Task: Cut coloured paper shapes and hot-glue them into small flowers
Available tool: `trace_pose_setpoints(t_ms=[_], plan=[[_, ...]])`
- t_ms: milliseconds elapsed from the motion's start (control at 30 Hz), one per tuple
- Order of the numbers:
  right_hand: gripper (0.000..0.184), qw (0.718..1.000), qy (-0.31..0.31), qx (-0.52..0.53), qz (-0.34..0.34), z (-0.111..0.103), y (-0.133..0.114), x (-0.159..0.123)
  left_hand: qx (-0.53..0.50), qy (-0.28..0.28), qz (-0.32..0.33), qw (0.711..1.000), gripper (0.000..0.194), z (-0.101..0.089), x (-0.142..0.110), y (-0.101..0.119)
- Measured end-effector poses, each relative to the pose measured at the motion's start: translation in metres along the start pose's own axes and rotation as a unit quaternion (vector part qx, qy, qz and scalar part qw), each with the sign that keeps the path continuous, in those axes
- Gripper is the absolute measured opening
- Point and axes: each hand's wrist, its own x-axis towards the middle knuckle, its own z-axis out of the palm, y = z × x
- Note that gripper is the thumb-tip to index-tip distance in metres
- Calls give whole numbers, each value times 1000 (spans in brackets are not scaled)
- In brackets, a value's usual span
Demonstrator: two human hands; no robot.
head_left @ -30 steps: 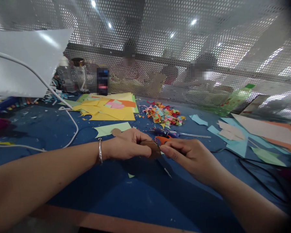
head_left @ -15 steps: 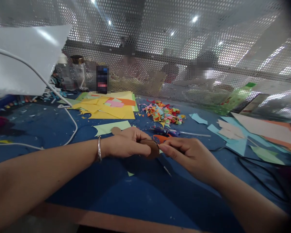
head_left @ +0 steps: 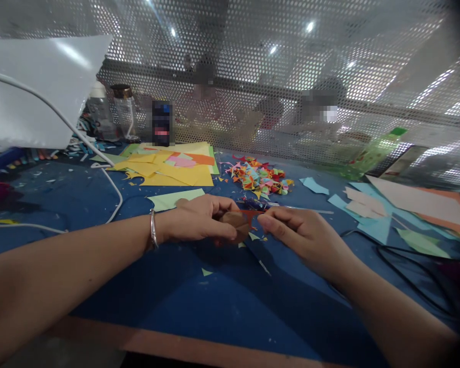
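My left hand (head_left: 198, 221) is closed in a pinch on a small brown paper piece (head_left: 235, 226) just above the blue table (head_left: 199, 301). A silver bangle sits on that wrist. My right hand (head_left: 302, 236) is curled shut beside the brown piece, its fingertips close to its right edge; what they grip is hidden. A red-orange scrap (head_left: 249, 215) shows just behind the brown piece. Small paper bits lie under the hands.
A stack of yellow paper sheets (head_left: 172, 171) and a pile of colourful scraps (head_left: 260, 180) lie behind the hands. Light-blue and cream cut-offs (head_left: 371, 212) are at the right, a white cable (head_left: 115, 197) at the left. Bottles (head_left: 122, 110) stand before a perforated metal screen; people sit behind it.
Both hands have shifted slightly away from me, still together around the brown piece. The red-orange scrap now shows less behind it.
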Motion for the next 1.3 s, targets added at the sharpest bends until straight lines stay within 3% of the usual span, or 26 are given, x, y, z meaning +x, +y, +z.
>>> trace_pose_setpoints(t_ms=[167,333,433,633,933,1100,1300], plan=[[59,999,-31,-15,41,-2,8,3,-19,4,-31,999,25,-6,-1,1],[59,999,-20,-31,37,-2,13,4,91,-28,-77,992,31,-10,-6,5],[58,999,-17,-35,31,-2,13,5,132,-16,-51,990,35,-9,-6,6],[56,999,-16,-1,37,-3,9,5,38,-7,-17,999,29,-6,-4,4],[53,992,-49,106,48,3,3,4,14,-4,-11,1000,23,-4,-1,-3],[47,988,-11,147,40,4,2,4,-41,-58,-13,997,25,2,-6,2],[34,987,21,157,33,5,8,5,-10,-139,-39,990,23,11,-13,10]])
